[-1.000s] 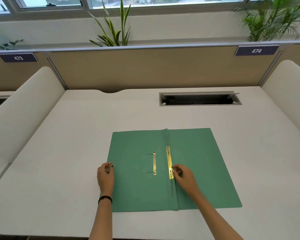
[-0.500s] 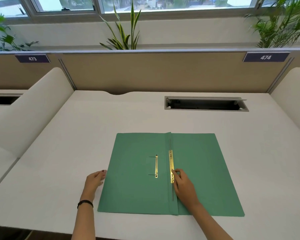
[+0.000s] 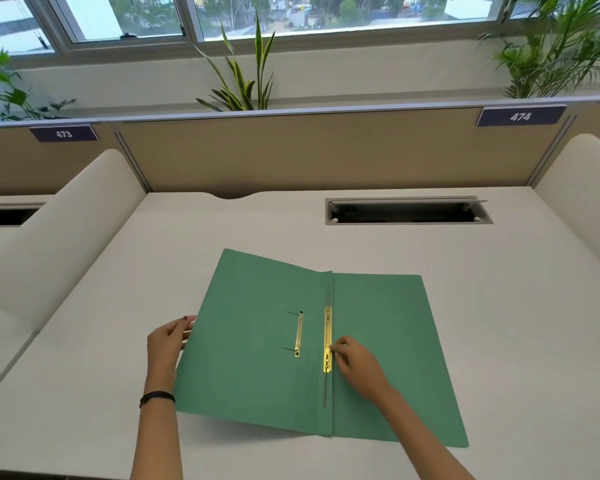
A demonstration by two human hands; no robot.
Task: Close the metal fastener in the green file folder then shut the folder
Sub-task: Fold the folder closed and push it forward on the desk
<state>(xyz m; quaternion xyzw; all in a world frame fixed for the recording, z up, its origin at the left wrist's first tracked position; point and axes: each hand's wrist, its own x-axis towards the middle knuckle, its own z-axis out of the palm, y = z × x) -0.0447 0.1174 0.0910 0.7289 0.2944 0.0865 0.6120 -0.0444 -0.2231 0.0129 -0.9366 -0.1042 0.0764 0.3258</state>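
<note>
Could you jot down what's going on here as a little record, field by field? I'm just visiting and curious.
Surface: white desk
Main item: green paper file folder, open
Left cover: raised off the desk, shadow beneath
Fastener: gold metal strip along the spine
Loose part: second gold bar on the left cover
Left hand: gripping the left cover's outer edge
Right hand: fingertips on the fastener
Folder shut: not yet

Left hand curled, right hand flat
</note>
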